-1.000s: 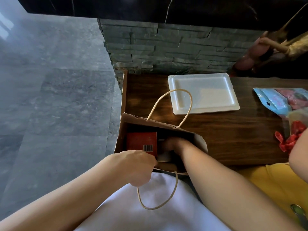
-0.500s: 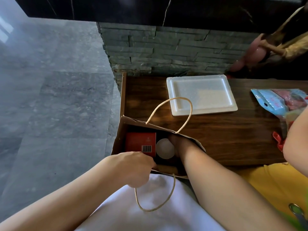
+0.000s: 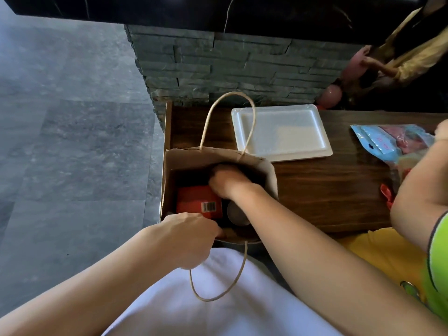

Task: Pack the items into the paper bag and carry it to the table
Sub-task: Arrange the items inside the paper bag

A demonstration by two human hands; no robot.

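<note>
A brown paper bag (image 3: 189,156) stands open at the left end of the dark wooden table (image 3: 327,197), its far handle upright. My left hand (image 3: 191,236) pinches the bag's near rim and holds it open. My right hand (image 3: 228,181) reaches down inside the bag at its far side, with its fingers curled and hidden in shadow. Inside the bag lies a red box (image 3: 196,202) with a barcode. A round pale item (image 3: 236,214) sits beside it, under my right wrist.
A white rectangular tray (image 3: 281,132) lies on the table behind the bag. A blue and pink packet (image 3: 388,141) and a red item (image 3: 386,195) sit at the right, by another person's arm (image 3: 417,185). A stone wall (image 3: 230,69) backs the table, and grey floor lies to the left.
My right hand has moved from the bag's right side toward its far wall. The far wall and handle now stand more upright. My left hand keeps its grip on the near rim.
</note>
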